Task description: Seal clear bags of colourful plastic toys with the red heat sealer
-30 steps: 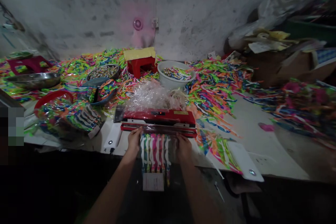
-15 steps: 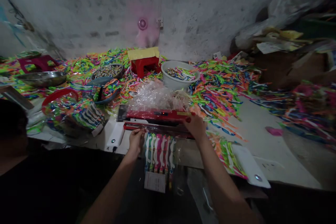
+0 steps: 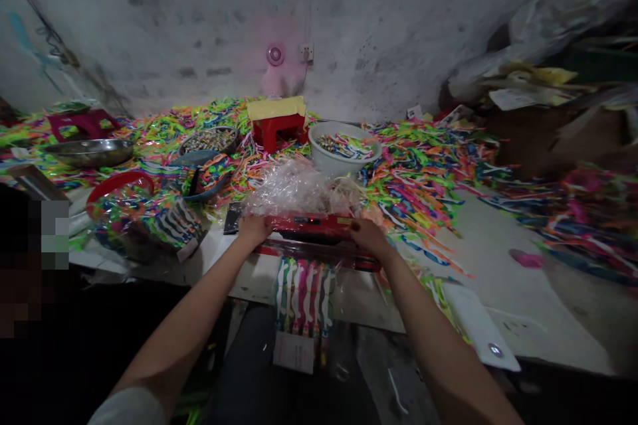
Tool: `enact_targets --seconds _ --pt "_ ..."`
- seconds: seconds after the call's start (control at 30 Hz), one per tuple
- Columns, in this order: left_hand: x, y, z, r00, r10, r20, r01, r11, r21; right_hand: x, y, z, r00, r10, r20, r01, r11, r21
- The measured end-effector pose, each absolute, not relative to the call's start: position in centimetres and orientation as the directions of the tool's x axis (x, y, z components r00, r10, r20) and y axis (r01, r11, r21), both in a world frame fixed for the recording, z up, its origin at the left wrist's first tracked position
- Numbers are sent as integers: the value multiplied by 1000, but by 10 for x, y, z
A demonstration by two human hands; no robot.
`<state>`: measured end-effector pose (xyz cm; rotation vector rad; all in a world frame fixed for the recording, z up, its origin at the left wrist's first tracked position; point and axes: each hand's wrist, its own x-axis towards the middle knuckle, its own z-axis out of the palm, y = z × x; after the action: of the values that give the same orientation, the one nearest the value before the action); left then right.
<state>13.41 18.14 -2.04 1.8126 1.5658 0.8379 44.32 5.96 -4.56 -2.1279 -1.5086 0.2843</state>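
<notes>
Along the near side of the long, boxy red-and-black sealer (image 3: 310,224) lies the clear plastic bag of multicoloured strips (image 3: 305,292); its long axis runs roughly square to the sealer, top towards it, pale rectangular label (image 3: 294,352) away; the bare left hand (image 3: 254,229) and bare right hand (image 3: 369,237) rest near the sealer's two ends, each grip curled, how tightly I cannot tell; pressing the sealer down seems in hand, which calls for even pressure next.

The machine (image 3: 310,226) lies on the table (image 3: 498,232), with the packet (image 3: 304,299) before it, hanging past the front edge. Behind the machine is a heap of plastic film (image 3: 286,184), and behind this stand the stool (image 3: 270,136), left, and the basin (image 3: 333,164), right.
</notes>
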Motion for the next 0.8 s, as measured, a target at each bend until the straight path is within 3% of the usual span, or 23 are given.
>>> enact_targets --seconds 0.13,0.23,0.33,0.43,0.53,0.6,0.7,0.8 --pt "144 196 -24 99 995 -27 490 -25 871 441 61 -50 371 891 262 664 -57 -746" --pt "146 198 -28 145 989 -28 440 -39 897 441 56 -59 417 864 281 472 59 -880" --pt "144 191 -29 192 981 21 394 -97 914 441 46 -67 461 847 263 380 80 -922" --pt "140 177 -29 252 961 111 363 -200 910 437 35 -71 418 865 277 451 67 -890" --pt "135 161 -30 379 879 289 377 -432 819 424 24 -76 380 872 309 601 21 -799" --pt "133 148 -34 465 807 364 439 -567 696 411 19 -80 329 882 337 743 -22 -669" --pt "131 127 -41 598 737 315 591 -672 447 390 14 -83 165 937 309 927 -41 -373" --pt "129 108 -49 671 709 217 669 -705 235 373 10 -86 69 975 212 992 -45 -116"
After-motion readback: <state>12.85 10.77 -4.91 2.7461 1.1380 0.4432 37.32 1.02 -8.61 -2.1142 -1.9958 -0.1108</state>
